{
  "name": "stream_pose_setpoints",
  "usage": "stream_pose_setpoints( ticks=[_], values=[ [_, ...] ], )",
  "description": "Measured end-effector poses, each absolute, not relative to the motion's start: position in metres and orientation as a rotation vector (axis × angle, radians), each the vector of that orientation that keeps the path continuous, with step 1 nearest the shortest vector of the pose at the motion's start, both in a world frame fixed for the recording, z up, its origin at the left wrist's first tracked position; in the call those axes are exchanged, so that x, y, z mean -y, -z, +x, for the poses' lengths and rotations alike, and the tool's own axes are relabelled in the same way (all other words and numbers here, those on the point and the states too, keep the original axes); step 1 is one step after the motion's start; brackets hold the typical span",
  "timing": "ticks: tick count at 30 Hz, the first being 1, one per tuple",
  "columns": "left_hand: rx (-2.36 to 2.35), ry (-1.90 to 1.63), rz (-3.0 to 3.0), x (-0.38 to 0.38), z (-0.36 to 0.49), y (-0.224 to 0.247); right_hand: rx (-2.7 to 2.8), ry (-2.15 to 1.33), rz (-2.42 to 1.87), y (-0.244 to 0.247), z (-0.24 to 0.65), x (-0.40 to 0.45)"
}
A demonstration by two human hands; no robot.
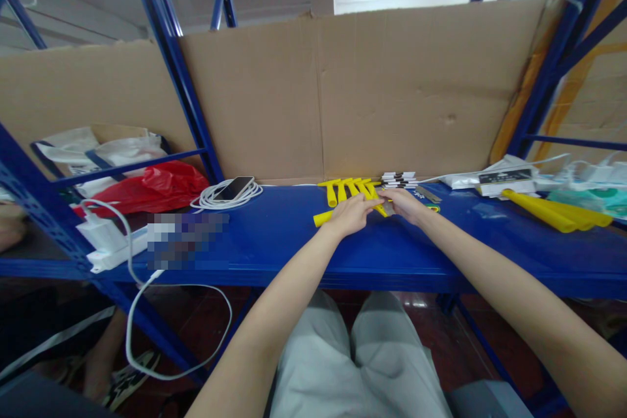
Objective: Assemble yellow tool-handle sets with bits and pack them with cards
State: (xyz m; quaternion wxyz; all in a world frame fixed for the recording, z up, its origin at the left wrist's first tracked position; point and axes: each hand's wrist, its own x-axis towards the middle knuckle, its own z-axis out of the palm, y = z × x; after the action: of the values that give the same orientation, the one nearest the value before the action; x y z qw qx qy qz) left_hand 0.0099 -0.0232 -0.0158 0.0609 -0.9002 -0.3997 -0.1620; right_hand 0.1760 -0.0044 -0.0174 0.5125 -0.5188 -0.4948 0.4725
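My left hand (350, 214) is closed around a yellow tube-like piece (322, 219), whose round end sticks out to the left. My right hand (404, 204) is closed at the other end of this piece, its fingertips close to my left ones. What lies exactly between the fingers is too small to tell. Just beyond my hands, several similar yellow pieces (341, 191) lie side by side on the blue shelf (274, 228). A small stack of black-and-white strips (399, 179) sits behind my right hand. Beside that hand is a small flat greyish item (428, 193).
More yellow tubes (553, 210) lie at the right, near white packets (507, 179). At the left are a phone (236, 189) on a coiled white cable, a power strip (117, 251) and a red bag (166, 186). A cardboard panel (382, 91) closes the back; blue posts (176, 72) flank the shelf.
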Motion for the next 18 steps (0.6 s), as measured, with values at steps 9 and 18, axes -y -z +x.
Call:
stream_pose_setpoints(
  ticks=[9,18],
  values=[
    [1.164,0.479,-2.701,0.025,0.012,0.018,1.263,-1.057,-1.290,0.019,0.180,0.003],
    [1.445,0.579,-2.673,0.012,0.003,0.017,1.384,-0.302,-1.673,0.011,0.211,-0.029]
  ],
)
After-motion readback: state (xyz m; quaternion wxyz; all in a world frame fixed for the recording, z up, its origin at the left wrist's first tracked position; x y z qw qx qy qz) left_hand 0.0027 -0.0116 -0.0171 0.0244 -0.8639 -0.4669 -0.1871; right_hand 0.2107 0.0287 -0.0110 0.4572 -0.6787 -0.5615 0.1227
